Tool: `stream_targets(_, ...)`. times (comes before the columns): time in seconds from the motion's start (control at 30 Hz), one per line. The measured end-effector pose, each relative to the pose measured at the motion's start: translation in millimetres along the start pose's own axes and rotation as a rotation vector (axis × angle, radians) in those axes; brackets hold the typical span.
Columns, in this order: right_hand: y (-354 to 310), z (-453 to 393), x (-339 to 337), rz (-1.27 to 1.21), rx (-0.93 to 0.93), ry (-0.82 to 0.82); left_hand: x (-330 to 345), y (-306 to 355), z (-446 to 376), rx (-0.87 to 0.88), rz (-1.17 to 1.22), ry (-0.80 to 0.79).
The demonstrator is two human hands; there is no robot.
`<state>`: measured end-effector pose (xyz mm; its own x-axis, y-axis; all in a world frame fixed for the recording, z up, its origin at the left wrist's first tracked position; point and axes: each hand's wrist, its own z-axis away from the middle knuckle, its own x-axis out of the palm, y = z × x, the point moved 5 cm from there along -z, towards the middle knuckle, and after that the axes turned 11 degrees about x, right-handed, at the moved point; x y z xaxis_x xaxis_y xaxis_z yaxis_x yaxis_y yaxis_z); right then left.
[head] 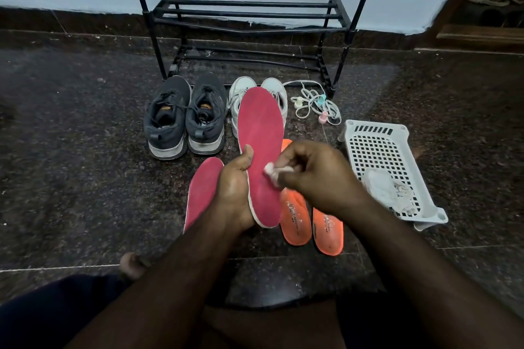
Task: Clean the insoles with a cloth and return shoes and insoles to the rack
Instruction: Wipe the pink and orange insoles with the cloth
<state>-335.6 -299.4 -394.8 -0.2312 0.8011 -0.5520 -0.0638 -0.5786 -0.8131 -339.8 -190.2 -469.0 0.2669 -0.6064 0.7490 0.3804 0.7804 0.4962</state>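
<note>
Red insole (262,133) held upright above floor, heel end gripped in left hand (236,190). Right hand (314,176) pinches white cloth (273,174) against its face. Second red insole (202,195) and two orange insoles (295,214) flat on floor. Dark shoes (184,116), white shoes (255,99) before rack (246,13). White basket (388,150) at right.

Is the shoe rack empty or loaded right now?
Empty as far as visible: the rack's bars are bare, and both shoe pairs sit on the floor before it. Its upper part is out of frame.
</note>
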Motion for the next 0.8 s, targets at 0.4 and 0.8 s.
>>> stream_targets(0.4, -0.9, -2.5, 28.3, 0.407, -0.206, 0.081, -5.2, -4.0, -5.0, -0.017, 0.029, -0.021)
stream_targets(0.8, -6.1, -5.3, 26.5, 0.449, -0.119, 0.124, -8.5, -2.0, -5.5, 0.004, 0.050, 0.016)
